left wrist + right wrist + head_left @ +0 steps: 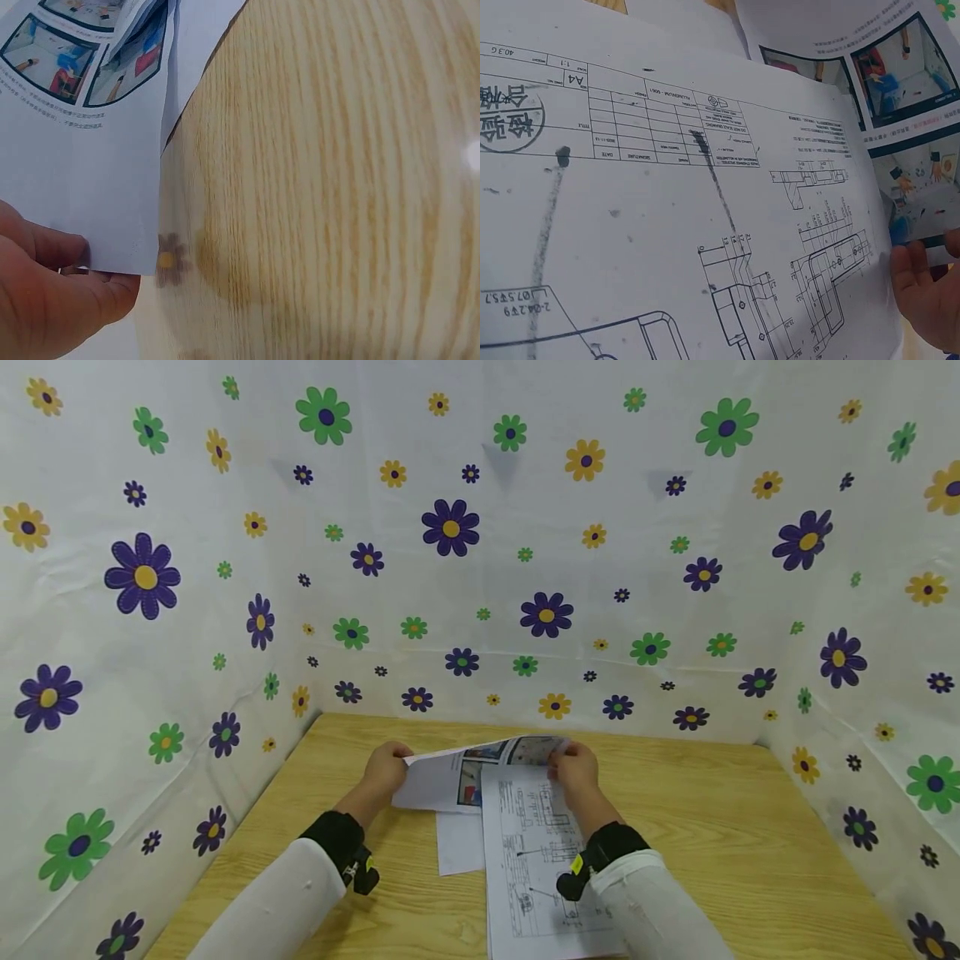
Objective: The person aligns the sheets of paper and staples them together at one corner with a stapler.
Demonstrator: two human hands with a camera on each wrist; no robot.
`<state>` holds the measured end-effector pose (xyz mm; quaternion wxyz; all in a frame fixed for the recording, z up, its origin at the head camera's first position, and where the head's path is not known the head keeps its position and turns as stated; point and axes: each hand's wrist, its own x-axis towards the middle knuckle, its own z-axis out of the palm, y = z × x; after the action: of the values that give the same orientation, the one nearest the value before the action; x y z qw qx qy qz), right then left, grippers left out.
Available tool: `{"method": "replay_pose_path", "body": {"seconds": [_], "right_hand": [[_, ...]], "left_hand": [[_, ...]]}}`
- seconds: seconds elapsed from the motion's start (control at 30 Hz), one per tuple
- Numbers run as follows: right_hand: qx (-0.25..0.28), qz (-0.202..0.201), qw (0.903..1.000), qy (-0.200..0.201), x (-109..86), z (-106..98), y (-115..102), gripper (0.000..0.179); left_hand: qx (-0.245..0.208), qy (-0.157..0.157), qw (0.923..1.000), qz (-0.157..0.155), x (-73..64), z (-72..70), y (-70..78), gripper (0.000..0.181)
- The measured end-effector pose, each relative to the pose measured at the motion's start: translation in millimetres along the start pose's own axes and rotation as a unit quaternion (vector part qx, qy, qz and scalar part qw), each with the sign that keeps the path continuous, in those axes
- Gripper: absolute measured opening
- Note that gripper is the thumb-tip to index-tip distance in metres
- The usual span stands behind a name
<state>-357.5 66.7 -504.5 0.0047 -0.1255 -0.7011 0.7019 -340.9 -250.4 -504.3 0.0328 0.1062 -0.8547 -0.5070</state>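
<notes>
A sheet printed with colour photos is held up off the table between both hands. My left hand pinches its left end; in the left wrist view the thumb and fingers grip the corner of the photo sheet. My right hand holds the opposite end, close to the top edge of a sheet with technical drawings. That drawing sheet partly covers the photo sheet in the right wrist view. Whether the right fingers also touch the drawing is hard to tell.
Below the photo sheet, a plain white paper lies on the wooden table, partly under the drawing sheet. White curtains with printed flowers enclose the table at the back and both sides.
</notes>
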Motion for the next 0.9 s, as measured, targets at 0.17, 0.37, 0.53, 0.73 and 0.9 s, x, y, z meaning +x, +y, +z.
{"method": "replay_pose_path", "body": {"seconds": [0.17, 0.37, 0.53, 0.73, 0.9], "right_hand": [[0.005, -0.024, 0.9996, 0.011, 2.2, -2, -1, 0.031], [-0.007, -0.070, 0.9975, 0.002, 2.3, -5, -7, 0.025], [-0.030, -0.117, 0.9927, -0.007, 1.5, -7, -17, 0.020], [-0.060, -0.159, 0.9853, -0.005, -2.4, -14, -29, 0.022], [-0.083, -0.195, 0.9772, 0.001, -8.8, -18, -38, 0.020]], "left_hand": [[0.003, 0.021, 0.9995, 0.025, 1.9, 0.1, 1.5, 0.026], [0.022, 0.051, 0.9963, 0.066, 7.5, -2.2, 4.3, 0.020], [0.060, 0.084, 0.9889, 0.107, 6.7, -7.1, 14.9, 0.012], [0.060, 0.108, 0.9818, 0.144, 6.0, -12.1, 29.7, 0.010], [0.046, 0.131, 0.9751, 0.173, 6.5, -16.2, 38.5, 0.010]]}}
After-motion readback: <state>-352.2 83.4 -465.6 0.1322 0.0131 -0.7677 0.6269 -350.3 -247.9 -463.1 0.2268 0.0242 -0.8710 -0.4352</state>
